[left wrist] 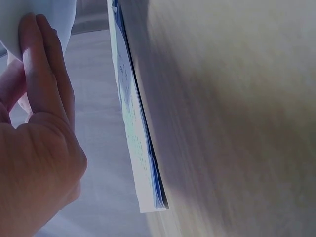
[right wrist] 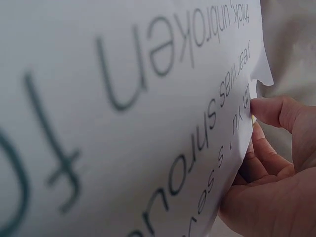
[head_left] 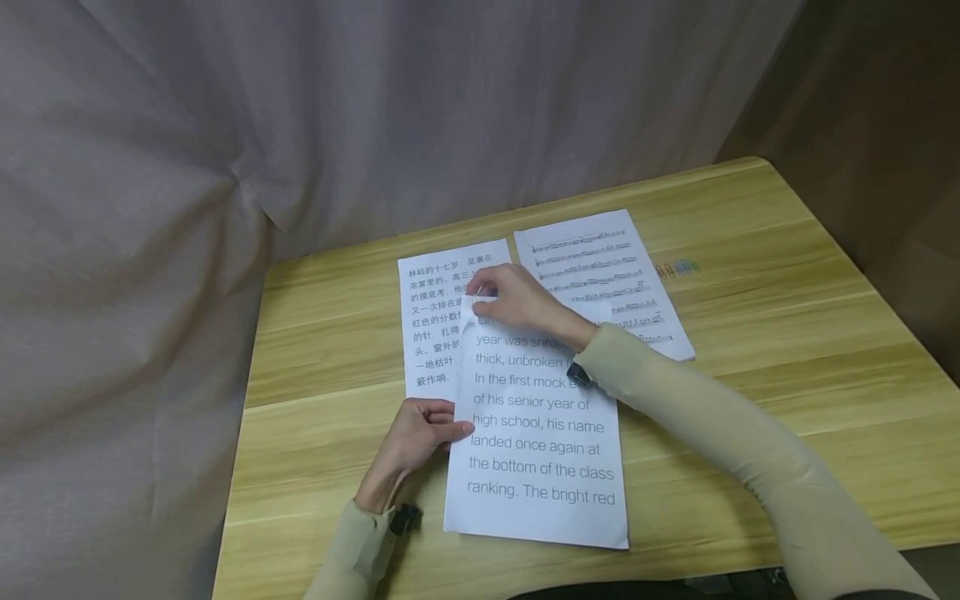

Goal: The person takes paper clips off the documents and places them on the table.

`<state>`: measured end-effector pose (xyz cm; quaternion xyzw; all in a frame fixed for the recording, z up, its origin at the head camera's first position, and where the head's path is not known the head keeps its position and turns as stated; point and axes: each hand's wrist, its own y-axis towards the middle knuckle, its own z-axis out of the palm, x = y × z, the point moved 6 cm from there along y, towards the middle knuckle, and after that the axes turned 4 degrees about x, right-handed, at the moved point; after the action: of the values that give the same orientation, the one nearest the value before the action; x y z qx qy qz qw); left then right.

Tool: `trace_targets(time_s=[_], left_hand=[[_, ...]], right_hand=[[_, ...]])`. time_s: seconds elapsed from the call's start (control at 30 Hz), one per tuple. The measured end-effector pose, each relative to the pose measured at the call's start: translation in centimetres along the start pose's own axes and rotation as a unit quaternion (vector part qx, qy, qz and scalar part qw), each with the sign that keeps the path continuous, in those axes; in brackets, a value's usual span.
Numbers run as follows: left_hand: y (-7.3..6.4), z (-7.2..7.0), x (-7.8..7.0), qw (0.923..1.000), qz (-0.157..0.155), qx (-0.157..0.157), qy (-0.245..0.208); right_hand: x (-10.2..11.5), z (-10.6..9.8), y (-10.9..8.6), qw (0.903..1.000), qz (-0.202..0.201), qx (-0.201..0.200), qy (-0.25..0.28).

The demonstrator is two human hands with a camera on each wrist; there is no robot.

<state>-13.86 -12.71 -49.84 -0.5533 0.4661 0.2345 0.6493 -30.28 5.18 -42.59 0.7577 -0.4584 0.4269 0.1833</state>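
Observation:
A stack of white paper printed with large English text (head_left: 543, 467) is held up off the table, slightly tilted. My left hand (head_left: 420, 437) grips its left edge, thumb in front and fingers behind; the left wrist view shows those fingers (left wrist: 39, 64) flat against the back of the paper. At the top left corner my right hand (head_left: 517, 300) pinches the paper between thumb and fingers. A tiny yellow sliver (right wrist: 254, 120) shows by the right thumb, too small to identify for certain. The right hand and forearm hide part of the upper lines.
Behind lie a stack of sheets with Chinese text (head_left: 431, 325), partly covered, and a sheet-music stack (head_left: 600, 250). Several coloured paper clips (head_left: 678, 268) lie right of the music. The wooden table (head_left: 322, 467) ends at a grey curtain (head_left: 375, 108).

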Motion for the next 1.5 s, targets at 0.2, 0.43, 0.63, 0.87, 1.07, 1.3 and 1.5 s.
trace_targets(time_s=[0.2, 0.43, 0.63, 0.87, 1.07, 1.3, 1.5], left_hand=[[0.0, 0.1, 0.0, 1.0, -0.001, -0.001, 0.005], [0.1, 0.2, 0.1, 1.0, -0.005, -0.004, 0.003], [0.0, 0.3, 0.3, 1.0, -0.004, -0.001, 0.005], [0.0, 0.4, 0.4, 1.0, -0.002, 0.003, 0.004], [-0.1, 0.4, 0.6, 1.0, -0.005, 0.006, -0.003], [-0.3, 0.1, 0.7, 1.0, 0.002, 0.005, -0.002], [-0.4, -0.3, 0.4, 1.0, 0.005, -0.001, 0.004]], right_hand=[[-0.1, -0.1, -0.1, 1.0, 0.003, -0.004, 0.004], [-0.4, -0.1, -0.1, 0.9999, 0.009, -0.004, 0.009], [-0.3, -0.5, 0.0, 0.9998, 0.003, -0.017, 0.006], [-0.8, -0.9, 0.1, 0.9993, 0.011, -0.032, 0.016], [-1.6, -1.8, -0.1, 0.9975, 0.017, -0.059, 0.036], [-2.6, -3.5, -1.3, 0.9939, 0.02, -0.085, 0.067], [-3.6, -5.3, -3.0, 0.99, 0.037, -0.104, 0.088]])
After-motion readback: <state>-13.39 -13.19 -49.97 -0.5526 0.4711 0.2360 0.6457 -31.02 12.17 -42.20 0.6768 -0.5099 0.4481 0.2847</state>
